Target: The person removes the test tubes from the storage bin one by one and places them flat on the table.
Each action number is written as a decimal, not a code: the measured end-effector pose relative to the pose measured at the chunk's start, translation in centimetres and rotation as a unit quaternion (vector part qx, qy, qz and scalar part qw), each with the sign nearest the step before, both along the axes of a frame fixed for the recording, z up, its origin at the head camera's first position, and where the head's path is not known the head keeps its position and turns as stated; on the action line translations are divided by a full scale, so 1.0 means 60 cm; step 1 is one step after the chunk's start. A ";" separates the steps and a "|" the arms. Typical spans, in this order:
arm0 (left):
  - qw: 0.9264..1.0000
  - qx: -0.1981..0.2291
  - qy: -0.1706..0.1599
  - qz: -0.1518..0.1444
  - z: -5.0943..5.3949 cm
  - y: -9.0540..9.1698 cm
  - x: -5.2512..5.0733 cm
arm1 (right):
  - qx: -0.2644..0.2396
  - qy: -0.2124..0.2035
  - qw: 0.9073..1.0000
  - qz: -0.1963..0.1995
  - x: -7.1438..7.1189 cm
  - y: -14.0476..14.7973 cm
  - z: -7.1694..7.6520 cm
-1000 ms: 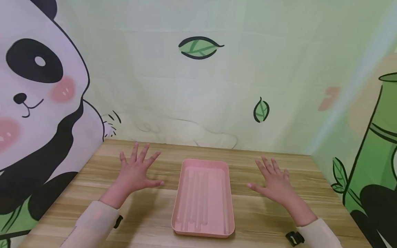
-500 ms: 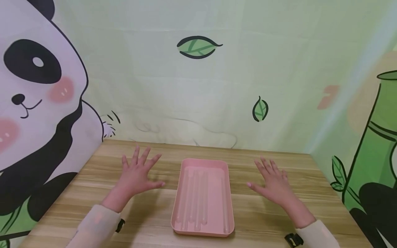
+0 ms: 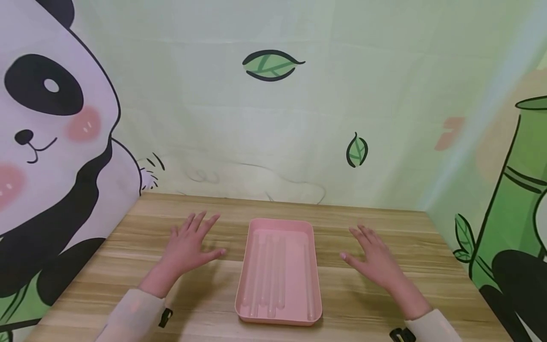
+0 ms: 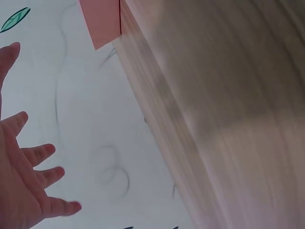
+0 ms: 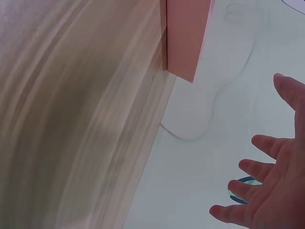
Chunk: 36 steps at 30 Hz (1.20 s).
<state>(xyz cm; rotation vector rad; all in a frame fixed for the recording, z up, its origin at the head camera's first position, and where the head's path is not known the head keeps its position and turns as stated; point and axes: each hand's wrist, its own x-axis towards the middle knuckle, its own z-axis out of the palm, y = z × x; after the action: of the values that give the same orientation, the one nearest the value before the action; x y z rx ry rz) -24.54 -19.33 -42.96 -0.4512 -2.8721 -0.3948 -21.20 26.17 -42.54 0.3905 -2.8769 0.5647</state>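
Observation:
A pink rectangular tray (image 3: 299, 275) lies in the middle of the wooden table. Inside it are several clear tubes (image 3: 271, 275) with rounded near ends, most side by side on the left and one clear tube (image 3: 309, 285) along the right wall. To the left of the tray my left hand (image 3: 185, 249) hovers with fingers spread, touching nothing. My right hand (image 3: 376, 261) hovers on the other side, its thumb pointing toward the tray. Both wrist views show bare fingers apart from the tray's pink side (image 4: 102, 21).
The wooden table (image 3: 205, 308) meets a printed cloth backdrop (image 3: 205, 118) at its far edge. A panda drawing (image 3: 42, 142) covers the left side and green bamboo (image 3: 504, 213) the right. Dark straps (image 3: 165, 317) sit at the cuffs.
Fingers of both hands have dipped lower and toward me, and look less spread. The tray and tubes stay in place; the head view has shifted slightly.

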 end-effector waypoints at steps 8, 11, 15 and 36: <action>0.999 0.047 -0.003 -0.011 -0.011 -0.007 0.005 | -0.047 -0.021 0.999 0.008 0.003 -0.006 -0.008; 0.997 0.076 -0.017 -0.017 -0.015 -0.008 0.007 | -0.057 -0.019 0.998 0.014 0.003 -0.009 -0.012; 0.993 0.110 -0.036 -0.023 -0.020 -0.005 0.011 | -0.062 -0.020 0.998 0.016 0.002 -0.015 -0.014; 0.951 0.266 -0.157 -0.024 -0.020 0.019 0.027 | -0.121 -0.079 0.989 0.028 0.007 -0.032 -0.018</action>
<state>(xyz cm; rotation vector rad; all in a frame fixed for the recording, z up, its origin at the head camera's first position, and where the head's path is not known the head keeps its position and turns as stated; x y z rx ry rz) -22.90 -18.19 -44.15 -0.3832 -2.8675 -1.3114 -20.80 24.23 -43.61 0.4048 -2.9022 0.9838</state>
